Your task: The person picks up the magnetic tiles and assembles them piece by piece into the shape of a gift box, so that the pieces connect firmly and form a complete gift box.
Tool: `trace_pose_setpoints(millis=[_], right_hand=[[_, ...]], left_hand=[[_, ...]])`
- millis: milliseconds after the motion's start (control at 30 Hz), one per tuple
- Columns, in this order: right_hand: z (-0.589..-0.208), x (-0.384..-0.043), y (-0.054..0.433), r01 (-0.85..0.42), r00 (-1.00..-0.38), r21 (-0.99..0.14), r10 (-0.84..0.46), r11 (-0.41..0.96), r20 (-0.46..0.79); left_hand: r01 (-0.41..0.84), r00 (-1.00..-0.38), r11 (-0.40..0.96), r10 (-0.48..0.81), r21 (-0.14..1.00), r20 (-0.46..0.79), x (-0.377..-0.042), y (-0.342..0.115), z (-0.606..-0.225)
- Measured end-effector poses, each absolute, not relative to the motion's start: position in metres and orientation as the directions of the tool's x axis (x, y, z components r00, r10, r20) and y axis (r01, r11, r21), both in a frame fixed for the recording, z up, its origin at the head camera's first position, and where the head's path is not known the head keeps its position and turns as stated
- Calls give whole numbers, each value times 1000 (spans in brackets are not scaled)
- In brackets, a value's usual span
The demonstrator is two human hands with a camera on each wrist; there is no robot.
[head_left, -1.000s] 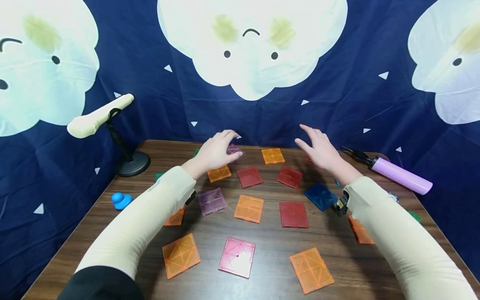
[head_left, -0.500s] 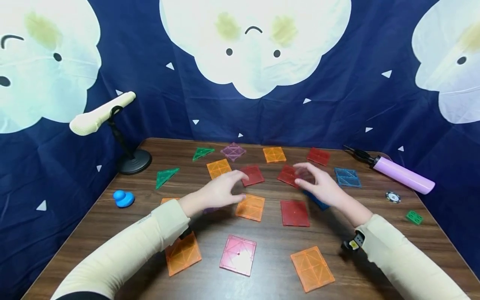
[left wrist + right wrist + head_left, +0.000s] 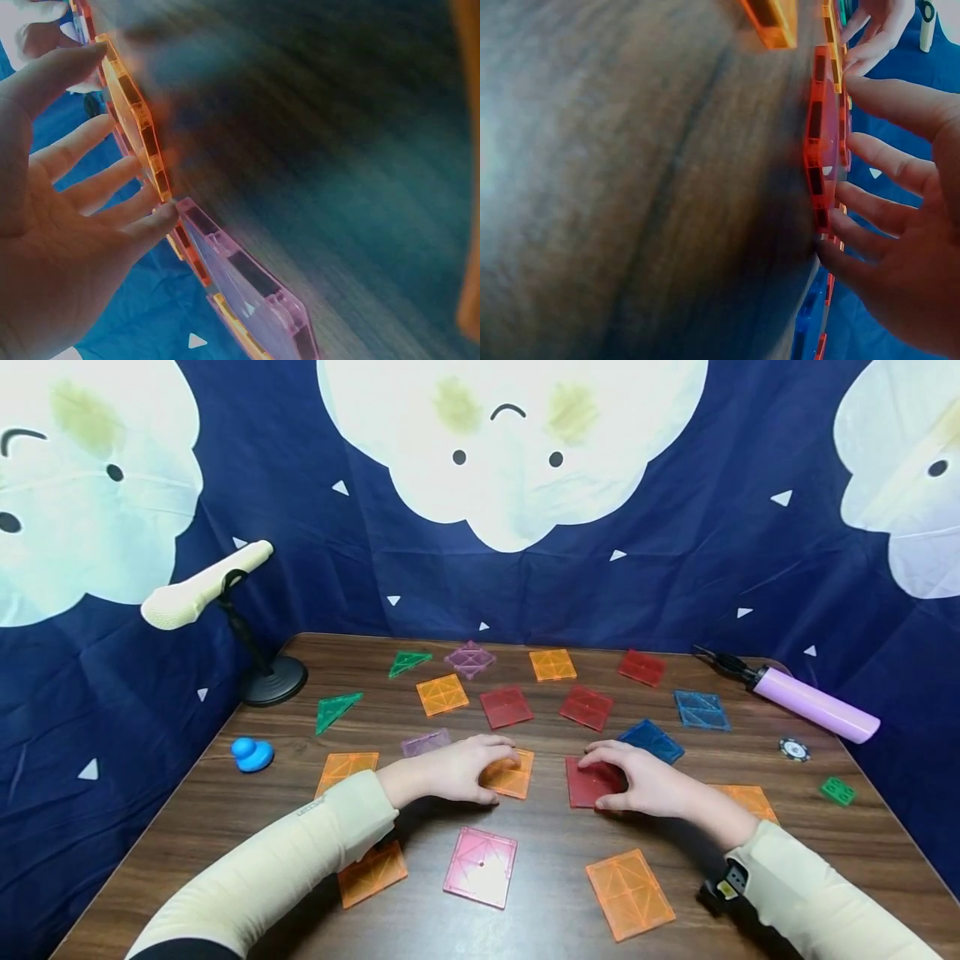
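Note:
My left hand reaches over the left part of an orange square magnetic tile lying on the table. Its thumb is by the tile's near side and its fingers spread over the far side. In the left wrist view the fingers are loosely extended beside the orange tile's edge, the little finger right by a purple tile. My right hand is over a red square tile, thumb near the front edge, fingers over the back. The right wrist view has its relaxed fingers along the red tile's edge.
A pink tile and an orange tile lie in front. More red, orange, blue, purple and green tiles are spread behind. A blue duck and a stand are at left; a purple pump, chip and green brick at right.
Both hands have come from above the table's far side down and toward the front, over the orange and red tiles. The tiles lie as before.

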State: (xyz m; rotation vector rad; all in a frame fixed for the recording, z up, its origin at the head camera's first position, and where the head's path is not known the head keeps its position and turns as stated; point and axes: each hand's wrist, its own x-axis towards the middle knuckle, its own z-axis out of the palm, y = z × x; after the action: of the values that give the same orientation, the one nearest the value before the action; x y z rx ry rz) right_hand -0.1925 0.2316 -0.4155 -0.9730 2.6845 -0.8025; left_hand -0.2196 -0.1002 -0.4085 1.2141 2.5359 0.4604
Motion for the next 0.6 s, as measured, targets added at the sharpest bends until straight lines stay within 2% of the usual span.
trace_pose_setpoints(millis=[100,267,433,600], right_hand=[[-415,-190,231,-544,-770,-513,-638,664,-9],[-418,-189,228,-591,-754,-463,-657,661,25],[-419,-187,223,-613,-744,-447,-666,652,50],[-419,-186,217,-627,-736,-437,-674,645,61]], left_hand=[[707,-597,592,793,386,-122,-219,-98,-409],[739,-608,600,790,305,-80,-210,-93,-409],[784,-589,585,807,207,-49,-199,-86,-409],[803,-575,575,817,157,-51,-194,-81,-409]])
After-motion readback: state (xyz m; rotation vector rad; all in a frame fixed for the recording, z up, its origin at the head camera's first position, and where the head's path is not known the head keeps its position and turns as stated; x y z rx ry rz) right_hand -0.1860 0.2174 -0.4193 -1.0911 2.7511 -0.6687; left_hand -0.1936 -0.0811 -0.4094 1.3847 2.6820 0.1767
